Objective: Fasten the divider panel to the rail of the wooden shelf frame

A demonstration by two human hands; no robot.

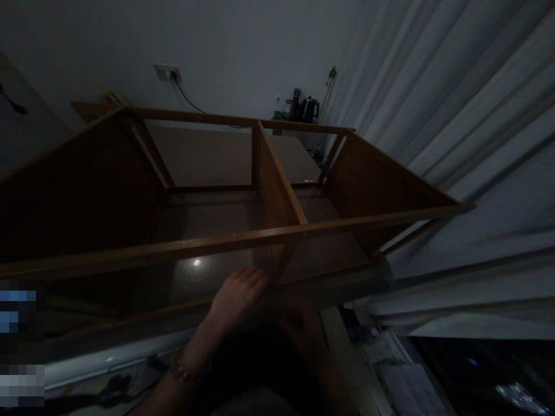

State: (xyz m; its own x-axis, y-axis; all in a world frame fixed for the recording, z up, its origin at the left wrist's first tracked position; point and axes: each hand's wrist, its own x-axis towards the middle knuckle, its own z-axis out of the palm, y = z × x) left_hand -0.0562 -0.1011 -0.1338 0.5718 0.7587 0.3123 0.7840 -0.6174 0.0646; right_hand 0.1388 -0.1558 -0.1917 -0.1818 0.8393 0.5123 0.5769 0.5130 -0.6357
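A brown wooden cabinet frame [225,242] lies open in front of me, with a middle divider board [273,185] splitting it into two bays. My left hand [236,297] reaches to the lower front rail below the divider, fingers curled against the wood; a bracelet is on its wrist. My right hand [303,329] sits just right of it in deep shadow, close to the same rail. The room is very dark, and I cannot make out the right hand's fingers or anything in them.
Grey curtains [455,144] hang along the right side. A wall socket with a cable [169,73] is on the back wall. A kettle and small items [303,108] stand at the far back. Papers and clutter [399,358] lie on the floor at lower right.
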